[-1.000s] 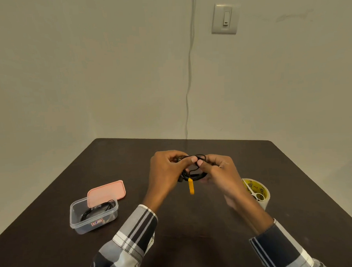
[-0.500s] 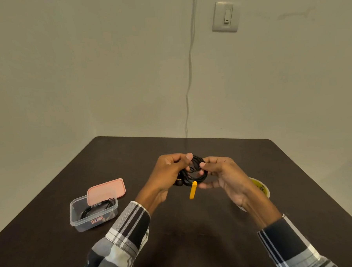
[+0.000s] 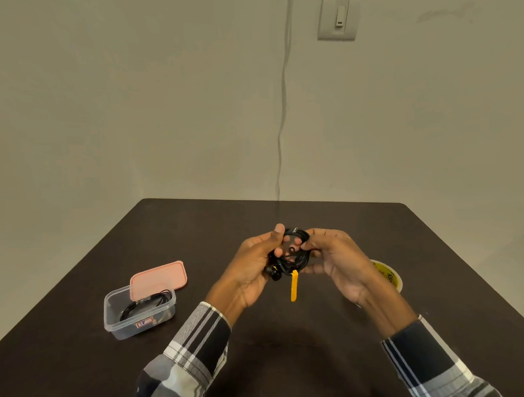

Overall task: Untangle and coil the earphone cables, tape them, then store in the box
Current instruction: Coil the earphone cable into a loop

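Observation:
I hold a small coil of black earphone cable (image 3: 299, 258) above the middle of the dark table (image 3: 293, 348). My left hand (image 3: 252, 268) pinches the coil's left side between thumb and fingers. On the coil's right side my right hand (image 3: 340, 261) grips it. A yellow strip of tape (image 3: 294, 286) hangs down from the coil's bottom. At the left stands a clear plastic box (image 3: 139, 311), open, with another black coiled cable (image 3: 145, 303) inside. Its pink lid (image 3: 158, 278) leans on the box's far rim.
A yellow tape roll (image 3: 387, 275) lies on the table behind my right wrist, mostly hidden. A thin grey wire (image 3: 281, 106) runs down the wall behind the table. A wall switch (image 3: 337, 16) is at the upper right.
Both hands have turned the coil and shifted their grip, opening outward. The yellow tape strip still hangs below. My right forearm now covers more of the tape roll.

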Motion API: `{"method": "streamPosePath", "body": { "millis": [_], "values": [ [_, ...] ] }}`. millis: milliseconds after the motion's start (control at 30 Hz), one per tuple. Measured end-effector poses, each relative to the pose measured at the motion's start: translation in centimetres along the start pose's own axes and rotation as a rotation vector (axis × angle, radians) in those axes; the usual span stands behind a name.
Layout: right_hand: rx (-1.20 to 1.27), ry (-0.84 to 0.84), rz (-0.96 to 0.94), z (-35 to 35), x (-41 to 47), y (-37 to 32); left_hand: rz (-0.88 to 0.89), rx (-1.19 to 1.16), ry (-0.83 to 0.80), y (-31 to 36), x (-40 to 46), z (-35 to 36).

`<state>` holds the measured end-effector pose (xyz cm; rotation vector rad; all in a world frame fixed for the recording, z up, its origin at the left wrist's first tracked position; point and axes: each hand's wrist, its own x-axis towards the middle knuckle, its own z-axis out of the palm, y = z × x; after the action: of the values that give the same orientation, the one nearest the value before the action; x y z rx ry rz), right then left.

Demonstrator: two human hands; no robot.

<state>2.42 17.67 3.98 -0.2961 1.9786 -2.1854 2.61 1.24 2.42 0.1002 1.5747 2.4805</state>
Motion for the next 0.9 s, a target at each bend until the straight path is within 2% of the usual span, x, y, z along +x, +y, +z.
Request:
{"method": "streamPosePath", "body": {
  "millis": [200,467,600,767,900],
  "values": [
    [0.048,0.040,-0.033,0.2,0.1,0.6,0.036,0.009,0.003,0.1,0.2,-0.3],
    [0.082,-0.012,-0.051,0.9,-0.1,0.5,0.079,-0.215,0.018,0.5,0.0,0.6],
    [-0.022,0.093,-0.144,1.6,-0.2,0.6,0.112,-0.254,0.070,0.7,0.2,1.1],
    [-0.029,0.232,-0.267,2.2,-0.5,1.6,0.103,-0.228,0.124,0.5,0.5,0.8],
    [0.026,0.301,-0.200,1.6,-0.4,2.3,0.084,-0.045,0.186,0.0,0.2,-0.2]
  ]
}}
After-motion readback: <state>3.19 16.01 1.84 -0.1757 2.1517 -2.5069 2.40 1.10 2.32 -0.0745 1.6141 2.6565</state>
